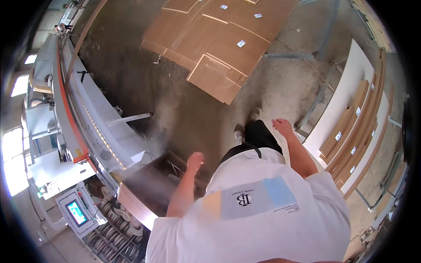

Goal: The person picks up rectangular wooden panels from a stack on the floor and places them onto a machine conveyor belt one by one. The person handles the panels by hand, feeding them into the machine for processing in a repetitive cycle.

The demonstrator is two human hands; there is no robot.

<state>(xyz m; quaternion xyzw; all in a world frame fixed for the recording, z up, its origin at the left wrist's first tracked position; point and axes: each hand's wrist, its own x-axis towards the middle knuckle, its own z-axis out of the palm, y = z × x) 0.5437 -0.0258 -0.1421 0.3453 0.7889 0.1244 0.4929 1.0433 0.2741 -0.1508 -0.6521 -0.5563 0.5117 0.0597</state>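
Note:
My left hand hangs at my left side with its fingers loosely curled and nothing seen in them. Nearest to it is an open brown box-like bin beside the machine. On the other side, my right hand is held out from my hip, its fingers bent in and also without anything visible. It is close to the near corner of a large white panel. Neither hand appears to touch any object.
A long edge-working machine with an orange strip runs along the left, its support arm sticking out. Flat brown panels with white labels lie ahead. Brown strips rest on white boards at right. A control screen stands lower left.

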